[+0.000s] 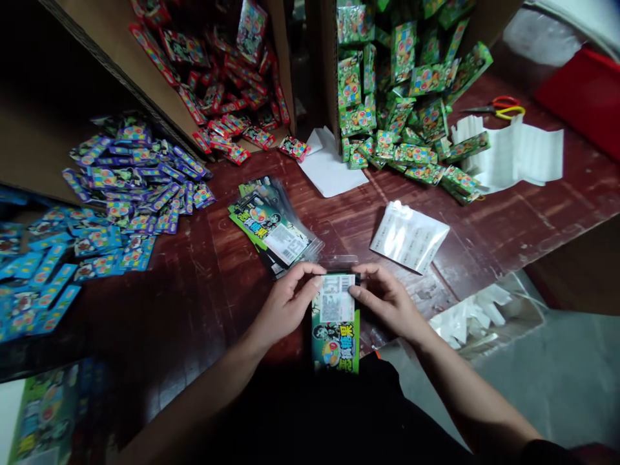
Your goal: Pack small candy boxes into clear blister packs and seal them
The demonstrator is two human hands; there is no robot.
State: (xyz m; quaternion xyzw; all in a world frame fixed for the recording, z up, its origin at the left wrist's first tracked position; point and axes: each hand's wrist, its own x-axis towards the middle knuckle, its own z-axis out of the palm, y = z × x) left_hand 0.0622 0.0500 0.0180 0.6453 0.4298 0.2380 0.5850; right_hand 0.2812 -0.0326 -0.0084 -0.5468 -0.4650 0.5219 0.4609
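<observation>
Between my two hands is a green and black printed plastic bag (334, 339) with a white barcode label (338, 298), its clear end pointing away from me. My left hand (296, 297) pinches the bag's left corner, thumb on top. At the opposite corner, my right hand (387, 298) grips it the same way. Just beyond my left hand lies a stack of similar bags (271, 223), with a label on the top one. To the right, a clear packet with rows of small printed labels (411, 237) rests on the table.
Cardboard boxes spill red packets (227, 84) and green packets (402, 116) at the back. Purple packets (140, 174) and blue packets (72, 252) are heaped at left. Scissors (504, 108) lie near white paper strips (523, 155). A clear bag of scraps (479, 316) hangs by the table edge.
</observation>
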